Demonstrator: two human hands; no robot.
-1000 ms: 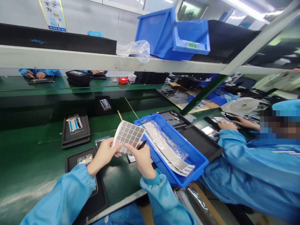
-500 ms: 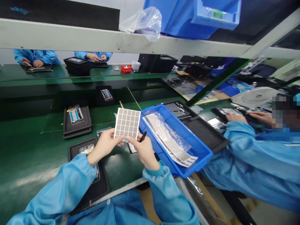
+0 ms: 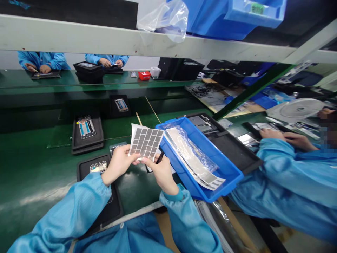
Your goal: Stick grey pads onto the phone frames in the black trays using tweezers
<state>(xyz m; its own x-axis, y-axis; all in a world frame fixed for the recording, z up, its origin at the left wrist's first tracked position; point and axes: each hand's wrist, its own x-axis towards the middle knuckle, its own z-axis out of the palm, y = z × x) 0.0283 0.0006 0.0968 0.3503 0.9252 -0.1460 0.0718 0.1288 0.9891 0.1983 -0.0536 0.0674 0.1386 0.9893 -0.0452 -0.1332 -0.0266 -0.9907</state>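
Note:
A white sheet with a grid of grey squares is held up over the green bench, bent a little. My left hand pinches its lower left corner between thumb and fingers. My right hand grips the lower edge, with a black pen-like object sticking out between its fingers. Just right of the sheet, a blue bin holds strips of similar grey material and clear plastic. Below my left forearm lies a black tray with a phone part, partly covered by the sleeve.
Stacked black trays with a phone frame stand at the left. Another black tray lies farther back. A white shelf beam crosses above. At the right, a person's hands work near a round white fan.
The grid sheet has tilted back and curved, its top edge leaning right, with white backing now showing at its left. The whole view has shifted slightly.

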